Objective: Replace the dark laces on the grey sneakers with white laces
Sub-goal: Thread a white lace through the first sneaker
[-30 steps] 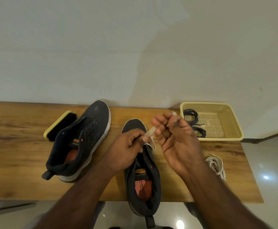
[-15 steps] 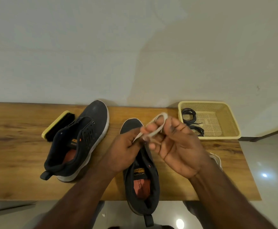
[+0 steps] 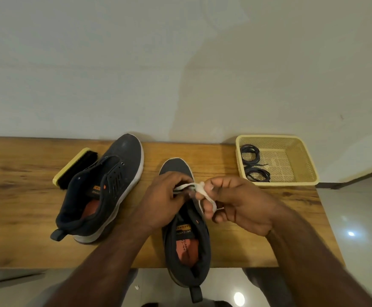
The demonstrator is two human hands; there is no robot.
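Nearest, a grey sneaker (image 3: 186, 244) lies on the wooden table (image 3: 14, 218), its heel hanging over the near edge. Above its middle, the left hand (image 3: 165, 200) and right hand (image 3: 236, 202) each have their grip pinched on a white lace (image 3: 199, 191) strung between them. To the left lies the second sneaker (image 3: 105, 187), tilted, with a brush (image 3: 74, 167) just beyond it. Far right, a yellow basket (image 3: 304, 165) holds the coiled dark laces (image 3: 252, 162).

Orange tongue tag (image 3: 183, 227) on near sneaker (image 3: 186, 247): lettering, not legible.
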